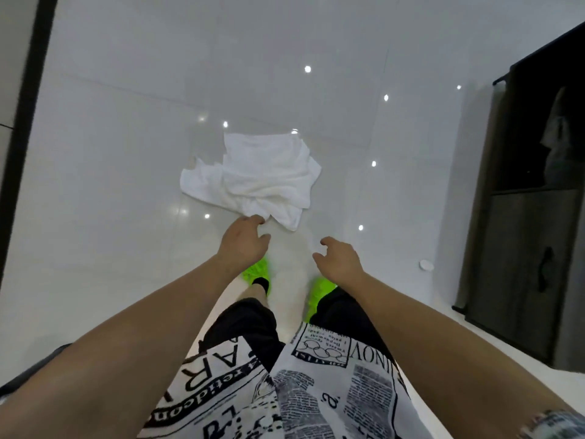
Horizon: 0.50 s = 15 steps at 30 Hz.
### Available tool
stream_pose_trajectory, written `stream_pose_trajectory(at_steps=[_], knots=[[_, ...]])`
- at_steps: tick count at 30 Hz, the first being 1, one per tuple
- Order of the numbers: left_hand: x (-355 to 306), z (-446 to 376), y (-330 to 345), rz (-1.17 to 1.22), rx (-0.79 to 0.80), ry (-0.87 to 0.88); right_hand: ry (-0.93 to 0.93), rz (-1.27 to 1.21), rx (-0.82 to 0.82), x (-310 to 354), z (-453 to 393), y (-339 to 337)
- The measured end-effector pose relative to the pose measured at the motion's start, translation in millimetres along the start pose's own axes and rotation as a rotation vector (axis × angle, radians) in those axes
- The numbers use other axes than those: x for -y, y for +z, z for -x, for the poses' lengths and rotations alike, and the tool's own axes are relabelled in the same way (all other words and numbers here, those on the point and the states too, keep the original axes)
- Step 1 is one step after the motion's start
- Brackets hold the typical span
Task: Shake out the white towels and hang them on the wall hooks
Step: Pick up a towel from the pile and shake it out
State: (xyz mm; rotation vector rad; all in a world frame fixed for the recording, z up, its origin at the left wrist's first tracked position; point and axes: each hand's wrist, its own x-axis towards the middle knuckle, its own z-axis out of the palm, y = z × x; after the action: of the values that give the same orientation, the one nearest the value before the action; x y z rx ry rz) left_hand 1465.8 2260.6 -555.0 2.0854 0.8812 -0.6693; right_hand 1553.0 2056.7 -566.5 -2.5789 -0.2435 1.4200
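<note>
A crumpled white towel (262, 175) lies on the glossy white tiled floor straight ahead of me. My left hand (243, 239) reaches down with loosely curled fingers, its fingertips at the towel's near edge and holding nothing. My right hand (338, 261) hangs lower and to the right, fingers loosely bent, apart from the towel and empty. No wall hooks are in view.
A dark wooden cabinet (525, 248) with a handle stands along the right side. A small white round object (425, 265) lies on the floor beside it. A dark vertical frame (28, 115) runs up the left edge. My green shoes (258, 270) stand below my hands.
</note>
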Motion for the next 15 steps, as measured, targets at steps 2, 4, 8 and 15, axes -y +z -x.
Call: stream_pose_trajectory(at_steps=[2, 4, 8, 15], knots=[[0, -22, -5, 0.010, -0.001, -0.037, -0.008, 0.013, 0.004, 10, -28, -12], [2, -46, -3, 0.014, 0.008, -0.068, -0.020, 0.033, 0.010, 17, -62, -21], [9, -114, 29, 0.051, -0.003, -0.166, -0.057, 0.107, 0.038, 12, -153, -26], [26, -234, 125, 0.164, -0.036, -0.381, -0.114, 0.203, 0.153, -30, -350, -17]])
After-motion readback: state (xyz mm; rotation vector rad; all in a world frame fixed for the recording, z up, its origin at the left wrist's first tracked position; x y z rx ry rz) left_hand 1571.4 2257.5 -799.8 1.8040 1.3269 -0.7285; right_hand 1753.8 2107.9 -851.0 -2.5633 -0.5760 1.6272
